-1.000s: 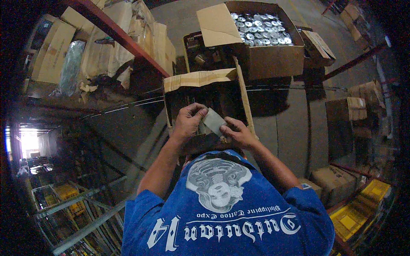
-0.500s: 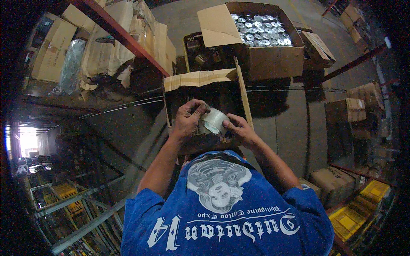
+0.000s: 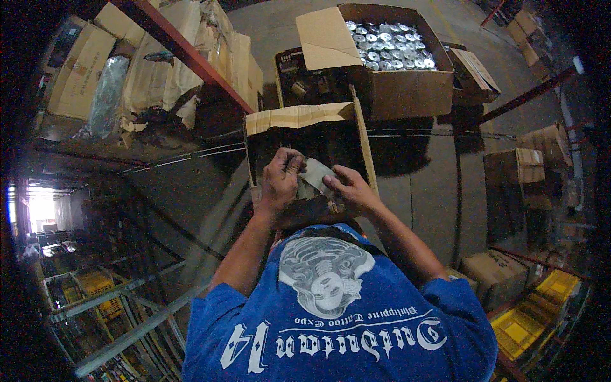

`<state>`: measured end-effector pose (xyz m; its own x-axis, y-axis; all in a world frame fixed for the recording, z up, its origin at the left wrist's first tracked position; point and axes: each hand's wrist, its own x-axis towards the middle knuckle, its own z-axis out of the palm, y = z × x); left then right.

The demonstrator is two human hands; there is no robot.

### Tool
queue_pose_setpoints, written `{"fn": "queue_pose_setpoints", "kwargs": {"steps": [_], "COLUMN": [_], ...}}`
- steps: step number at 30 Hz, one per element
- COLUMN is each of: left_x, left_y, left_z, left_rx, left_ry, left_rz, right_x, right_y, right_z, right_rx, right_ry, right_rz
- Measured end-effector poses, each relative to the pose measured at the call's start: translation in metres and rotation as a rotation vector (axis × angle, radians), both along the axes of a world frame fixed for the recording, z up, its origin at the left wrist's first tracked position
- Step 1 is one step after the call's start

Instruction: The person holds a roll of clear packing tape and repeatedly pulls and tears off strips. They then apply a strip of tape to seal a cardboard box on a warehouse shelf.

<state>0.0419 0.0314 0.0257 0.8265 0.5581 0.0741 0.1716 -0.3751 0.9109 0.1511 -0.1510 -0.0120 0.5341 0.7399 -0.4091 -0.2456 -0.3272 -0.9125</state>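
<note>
Hands holding grey piece over open carton, farther box of round tins

The small pale grey piece is turning between the hands at the centre of the frame: a second ago it lay flat and dull, half a second ago it showed a rounded, brighter face, and now it is tilting back to a flatter grey. The left hand is curling its fingers further over its upper left edge, while the right hand is sliding slightly lower right.

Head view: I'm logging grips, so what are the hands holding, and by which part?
Both hands hold one small pale grey piece: left hand on its left edge, right hand on its lower right edge, above an open carton.
</note>
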Motion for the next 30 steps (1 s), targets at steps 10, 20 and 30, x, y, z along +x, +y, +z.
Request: {"fn": "queue_pose_setpoints", "kwargs": {"steps": [10,20,30], "left_x": [0.006,-0.038,-0.099], "left_y": [0.004,-0.034,-0.010], "left_z": [-0.013,0.014,0.028], "left_rx": [-0.364,0.150,-0.034], "left_ry": [0.015,-0.012,-0.126], "left_rz": [-0.034,0.083,0.574], "right_x": [0.005,-0.014,-0.034], "right_y": [-0.002,-0.018,0.048], "right_z": [-0.008,-0.023,0.032], "right_rx": [0.054,-0.056,-0.028], "right_ry": [-0.196,-0.393,-0.707], "right_rz": [0.076,0.361,0.714]}}
